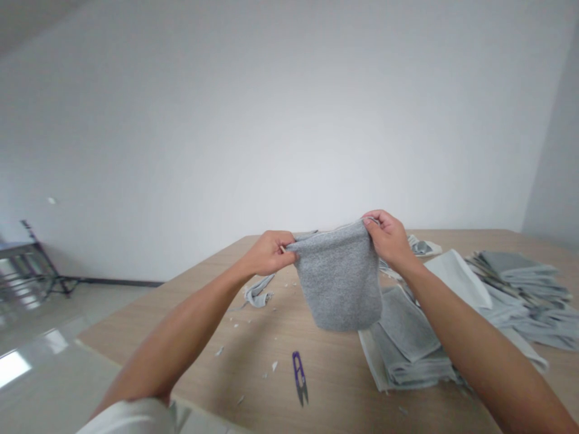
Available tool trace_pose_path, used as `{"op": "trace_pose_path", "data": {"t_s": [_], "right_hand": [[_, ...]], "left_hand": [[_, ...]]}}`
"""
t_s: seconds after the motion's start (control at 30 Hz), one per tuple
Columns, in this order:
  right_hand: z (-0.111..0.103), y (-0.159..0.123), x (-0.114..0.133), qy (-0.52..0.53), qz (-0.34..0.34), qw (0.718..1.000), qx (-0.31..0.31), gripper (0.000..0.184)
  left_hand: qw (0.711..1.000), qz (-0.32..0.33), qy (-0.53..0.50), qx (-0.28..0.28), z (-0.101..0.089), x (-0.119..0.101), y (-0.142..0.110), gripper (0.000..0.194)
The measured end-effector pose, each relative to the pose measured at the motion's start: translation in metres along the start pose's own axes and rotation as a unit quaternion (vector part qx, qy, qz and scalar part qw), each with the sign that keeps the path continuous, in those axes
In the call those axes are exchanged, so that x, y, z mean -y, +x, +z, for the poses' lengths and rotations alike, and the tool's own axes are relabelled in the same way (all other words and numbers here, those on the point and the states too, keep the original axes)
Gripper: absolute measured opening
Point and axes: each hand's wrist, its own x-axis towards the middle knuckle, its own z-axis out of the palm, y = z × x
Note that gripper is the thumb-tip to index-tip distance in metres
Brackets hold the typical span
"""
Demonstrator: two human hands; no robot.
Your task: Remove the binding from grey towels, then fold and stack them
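A grey piece of fabric (pixel 341 280) hangs above the table, stretched between my two hands by its upper edge. My left hand (pixel 272 250) pinches its upper left corner between thumb and fingers. At the upper right corner, my right hand (pixel 384 234) grips the cloth in the same way. The piece looks like a small pouch or folded panel with a pale line along its top; which one I cannot tell. Below it on the table lie purple thread snips (pixel 298 375), blades pointing toward me, touched by neither hand.
Under my right forearm sits a stack of grey fabric pieces (pixel 407 343). Farther right are a white cloth (pixel 459 277) and another pile of folded fabric (pixel 520 271). Fabric scraps (pixel 257 293) and small bits litter the wooden table (pixel 199 361). A black tripod (pixel 49 259) stands at far left.
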Motion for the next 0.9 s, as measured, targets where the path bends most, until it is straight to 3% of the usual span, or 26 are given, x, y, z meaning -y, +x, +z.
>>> {"op": "trace_pose_path", "data": {"t_s": [0.27, 0.47, 0.67, 0.9], "right_hand": [[-0.002, -0.002, 0.002, -0.024, -0.010, 0.999, 0.040, 0.018], [-0.005, -0.001, 0.003, -0.002, -0.013, 0.998, 0.064, 0.018], [-0.007, 0.002, 0.002, 0.027, 0.003, 0.993, 0.114, 0.027], [-0.010, 0.003, -0.002, -0.050, 0.032, 0.982, 0.180, 0.030]], "left_hand": [[0.991, 0.010, 0.113, -0.071, -0.011, -0.004, 0.003, 0.015], [0.985, 0.038, 0.145, -0.081, -0.020, -0.009, 0.000, 0.015], [0.981, 0.021, 0.175, -0.081, -0.024, -0.009, 0.000, 0.017], [0.978, 0.014, 0.193, -0.078, -0.025, -0.005, 0.001, 0.019]]}}
